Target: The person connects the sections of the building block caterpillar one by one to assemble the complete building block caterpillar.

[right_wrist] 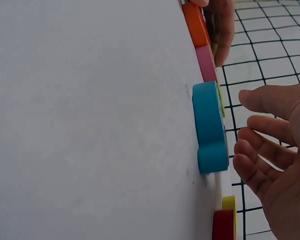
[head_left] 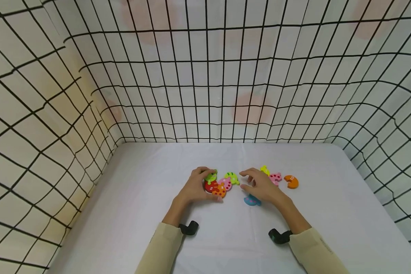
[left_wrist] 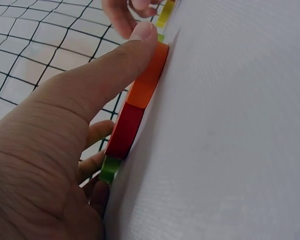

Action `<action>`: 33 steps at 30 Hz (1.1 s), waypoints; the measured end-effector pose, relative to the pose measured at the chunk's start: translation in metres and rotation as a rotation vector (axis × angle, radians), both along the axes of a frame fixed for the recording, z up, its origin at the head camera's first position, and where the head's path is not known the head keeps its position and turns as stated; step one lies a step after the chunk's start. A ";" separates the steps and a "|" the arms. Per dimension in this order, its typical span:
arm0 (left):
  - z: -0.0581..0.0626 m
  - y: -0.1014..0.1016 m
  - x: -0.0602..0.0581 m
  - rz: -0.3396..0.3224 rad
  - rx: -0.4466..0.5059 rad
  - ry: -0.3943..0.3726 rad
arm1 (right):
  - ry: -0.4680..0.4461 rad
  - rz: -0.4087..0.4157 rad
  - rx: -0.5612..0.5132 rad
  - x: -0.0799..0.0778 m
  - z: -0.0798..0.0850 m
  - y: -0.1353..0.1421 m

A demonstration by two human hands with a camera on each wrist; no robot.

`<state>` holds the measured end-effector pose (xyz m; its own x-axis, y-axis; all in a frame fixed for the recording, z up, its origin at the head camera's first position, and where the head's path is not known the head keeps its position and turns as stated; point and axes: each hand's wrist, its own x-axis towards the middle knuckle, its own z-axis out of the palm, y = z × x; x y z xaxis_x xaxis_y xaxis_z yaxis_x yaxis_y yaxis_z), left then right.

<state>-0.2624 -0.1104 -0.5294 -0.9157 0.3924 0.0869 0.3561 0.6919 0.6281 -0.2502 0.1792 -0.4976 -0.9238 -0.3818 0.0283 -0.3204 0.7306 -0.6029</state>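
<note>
My left hand curls round joined flat puzzle pieces, its thumb along the orange piece and its fingers by the green face piece. Between those two lies the red piece, marked with a 2. A pink dotted piece adjoins the orange one, with a striped light-green piece beyond. My right hand hovers just right of that green piece, fingers apart and slightly bent, holding nothing. Below its palm sits a blue piece, apart from the hand in the right wrist view.
Behind the right hand are a yellow piece and a pink piece. A loose orange piece lies farther right. The pieces rest on a white-covered table, walled at the back and sides by black wire grid.
</note>
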 end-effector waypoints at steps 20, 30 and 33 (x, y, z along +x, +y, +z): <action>-0.004 -0.003 -0.001 -0.013 -0.001 0.004 | 0.000 -0.120 0.006 0.043 -0.010 0.023; -0.004 -0.003 0.002 -0.004 0.006 -0.009 | -0.073 -0.134 0.021 0.056 -0.013 0.023; -0.002 -0.002 0.002 -0.003 0.008 -0.017 | -0.063 -0.134 0.032 0.057 -0.012 0.023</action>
